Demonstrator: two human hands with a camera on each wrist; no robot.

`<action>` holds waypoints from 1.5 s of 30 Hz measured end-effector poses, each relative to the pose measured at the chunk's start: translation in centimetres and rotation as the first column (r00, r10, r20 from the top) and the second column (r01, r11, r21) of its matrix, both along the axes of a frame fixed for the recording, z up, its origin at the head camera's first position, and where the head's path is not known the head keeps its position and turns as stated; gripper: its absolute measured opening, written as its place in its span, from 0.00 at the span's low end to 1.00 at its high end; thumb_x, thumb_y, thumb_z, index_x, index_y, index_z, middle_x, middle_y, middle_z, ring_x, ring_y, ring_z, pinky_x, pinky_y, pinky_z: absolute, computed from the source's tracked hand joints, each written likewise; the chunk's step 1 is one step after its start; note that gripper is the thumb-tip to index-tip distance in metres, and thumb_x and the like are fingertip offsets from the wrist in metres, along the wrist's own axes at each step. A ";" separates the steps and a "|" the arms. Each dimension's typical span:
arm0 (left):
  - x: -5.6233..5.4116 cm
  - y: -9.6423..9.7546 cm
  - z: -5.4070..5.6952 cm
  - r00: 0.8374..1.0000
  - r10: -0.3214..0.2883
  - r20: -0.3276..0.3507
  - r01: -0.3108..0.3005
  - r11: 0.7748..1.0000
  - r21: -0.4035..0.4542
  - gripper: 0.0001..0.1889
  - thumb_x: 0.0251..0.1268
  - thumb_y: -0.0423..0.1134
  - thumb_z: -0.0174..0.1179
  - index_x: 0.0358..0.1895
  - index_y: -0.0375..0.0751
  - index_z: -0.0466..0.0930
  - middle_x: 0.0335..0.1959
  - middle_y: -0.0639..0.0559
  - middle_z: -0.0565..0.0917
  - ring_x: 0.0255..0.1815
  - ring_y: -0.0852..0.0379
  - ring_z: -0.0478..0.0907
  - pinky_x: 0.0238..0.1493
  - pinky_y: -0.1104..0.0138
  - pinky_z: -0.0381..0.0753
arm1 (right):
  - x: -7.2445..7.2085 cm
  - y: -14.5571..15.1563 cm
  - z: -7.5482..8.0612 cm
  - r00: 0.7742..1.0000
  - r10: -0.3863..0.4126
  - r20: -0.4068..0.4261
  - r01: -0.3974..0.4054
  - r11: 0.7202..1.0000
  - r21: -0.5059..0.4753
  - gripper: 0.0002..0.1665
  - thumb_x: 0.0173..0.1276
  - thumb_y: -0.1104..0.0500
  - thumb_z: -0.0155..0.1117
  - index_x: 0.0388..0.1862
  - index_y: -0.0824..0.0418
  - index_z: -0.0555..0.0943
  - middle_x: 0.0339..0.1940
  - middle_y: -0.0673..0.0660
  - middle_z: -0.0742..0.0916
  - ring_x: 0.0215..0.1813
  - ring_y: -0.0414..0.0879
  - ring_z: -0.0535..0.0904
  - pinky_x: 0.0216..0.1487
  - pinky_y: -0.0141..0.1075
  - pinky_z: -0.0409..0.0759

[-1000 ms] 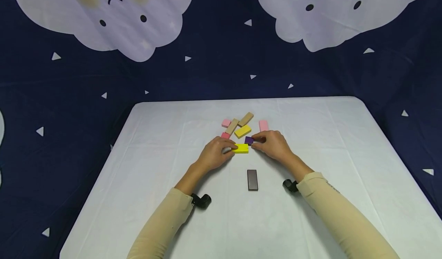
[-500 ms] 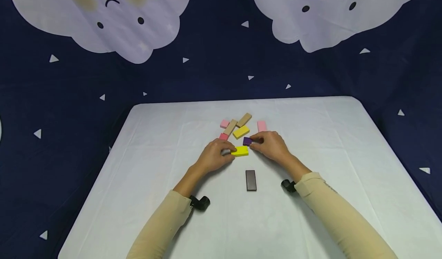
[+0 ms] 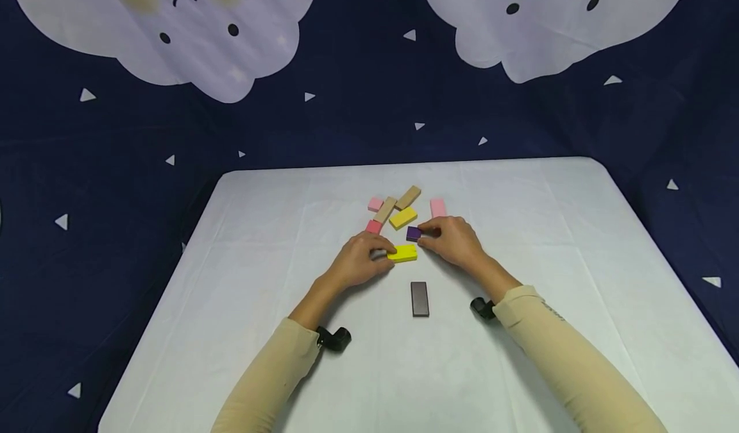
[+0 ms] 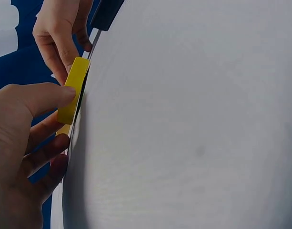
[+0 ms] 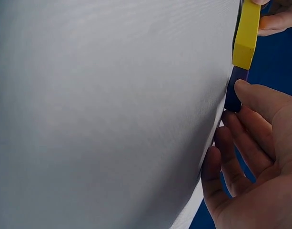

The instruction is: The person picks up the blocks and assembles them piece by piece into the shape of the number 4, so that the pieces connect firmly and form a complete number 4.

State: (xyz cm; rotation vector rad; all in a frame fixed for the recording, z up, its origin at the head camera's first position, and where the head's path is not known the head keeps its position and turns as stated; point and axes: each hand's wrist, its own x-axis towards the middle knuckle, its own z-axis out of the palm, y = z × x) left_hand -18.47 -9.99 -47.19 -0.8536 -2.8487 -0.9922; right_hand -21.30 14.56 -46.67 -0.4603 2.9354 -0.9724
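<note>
My left hand (image 3: 358, 261) pinches a bright yellow rectangular block (image 3: 404, 253) by its left end, thumb on the near side and index finger opposite. In the left wrist view this yellow block (image 4: 74, 88) lies along the table edge line, the thumb pressed on its face. My right hand (image 3: 455, 240) holds a dark purple block (image 3: 412, 233) between thumb and index finger, just beyond the yellow one. From the right wrist, the purple block (image 5: 235, 90) is partly covered by the thumb, and the yellow block overlaps its far end.
Beyond the hands lie another yellow block (image 3: 403, 218), two tan blocks (image 3: 385, 210), a red-pink block (image 3: 373, 227) and two pale pink blocks (image 3: 438, 208). A dark grey block (image 3: 419, 299) rests nearer on the white table (image 3: 277, 240). Dark blue cloth hangs behind.
The left hand has drawn the yellow block slightly nearer to me, opening a small gap to the purple block. The right hand has stayed nearly still. The head view has shifted a little.
</note>
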 end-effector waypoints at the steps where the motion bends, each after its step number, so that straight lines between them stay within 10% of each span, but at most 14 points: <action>1: 0.0 0.0 0.0 1.000 0.002 0.003 -0.002 1.000 -0.006 0.12 0.54 0.45 0.71 0.42 0.50 0.87 0.40 0.64 0.84 0.45 0.64 0.74 0.51 0.66 0.73 | 0.0 0.0 0.0 1.000 0.000 0.000 0.000 1.000 0.000 0.19 0.58 0.50 0.73 0.49 0.53 0.86 0.37 0.51 0.86 0.39 0.46 0.78 0.40 0.43 0.74; 26: 0.3 0.4 0.5 0.996 -0.084 0.032 0.085 0.995 -0.054 0.13 0.56 0.48 0.68 0.45 0.52 0.83 0.44 0.63 0.79 0.42 0.63 0.74 0.47 0.67 0.73 | 0.0 0.1 0.0 1.000 -0.002 -0.008 0.002 1.000 0.022 0.19 0.58 0.50 0.73 0.49 0.54 0.86 0.39 0.52 0.86 0.40 0.46 0.78 0.41 0.43 0.74; 45: -1.7 0.9 1.1 0.943 -0.298 0.146 0.308 0.950 -0.053 0.25 0.51 0.38 0.72 0.56 0.49 0.80 0.63 0.60 0.74 0.63 0.64 0.67 0.64 0.66 0.63 | 0.3 -0.2 0.0 1.000 0.003 -0.015 -0.002 1.000 0.016 0.19 0.59 0.50 0.72 0.49 0.54 0.86 0.41 0.52 0.87 0.41 0.47 0.78 0.42 0.45 0.75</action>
